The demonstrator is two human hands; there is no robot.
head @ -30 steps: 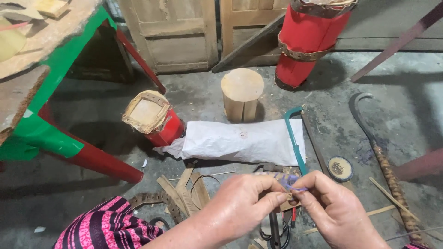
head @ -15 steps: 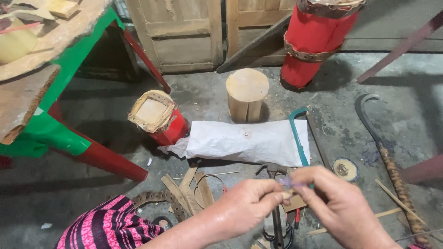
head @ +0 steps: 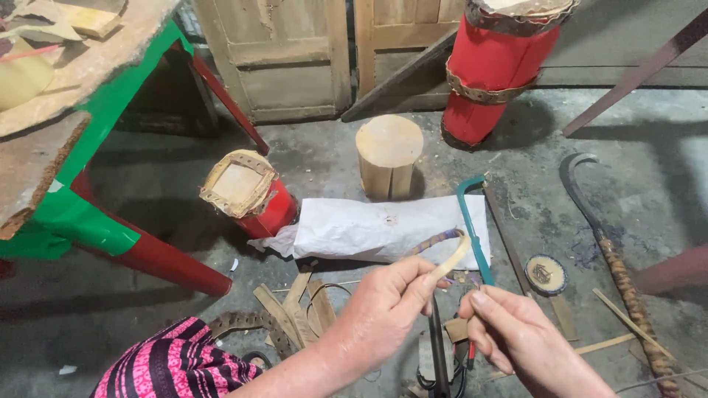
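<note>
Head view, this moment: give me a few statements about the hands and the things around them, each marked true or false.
1. The left hand pinches a pale curved strip. True.
2. The right hand grips the green-framed saw. False: the saw lies on the floor, and that hand holds nothing visible.
3. A round wooden block stands behind the white sack. True.
4. The small red drum stands upright. False: it lies tipped on its side.
5. A curved sickle lies on the floor at the right. True.
</note>
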